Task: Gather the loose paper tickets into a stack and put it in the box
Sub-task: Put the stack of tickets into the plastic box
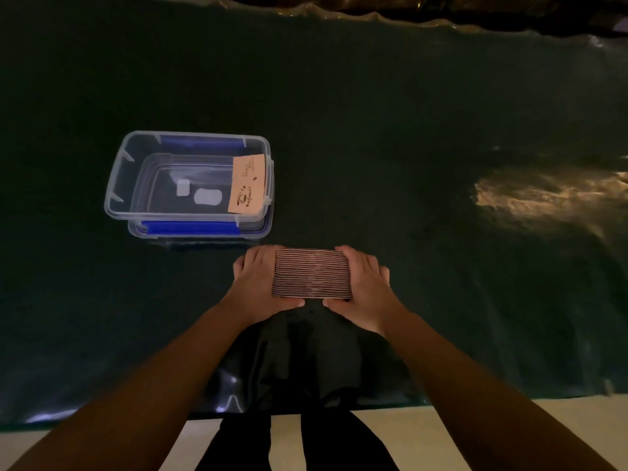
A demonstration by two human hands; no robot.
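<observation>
A thick stack of paper tickets stands on edge on the dark green cloth, its many thin edges facing up. My left hand presses its left end and my right hand presses its right end, thumbs along the near side. A clear plastic box with blue handles stands open to the far left of the stack. One pale ticket with a coffee-cup print leans against the box's right inner wall.
The dark green cloth covers the whole table and wrinkles at the far edge. A bright patch of light falls on it at the right. The box sits on its lid. A pale floor strip shows below the table edge.
</observation>
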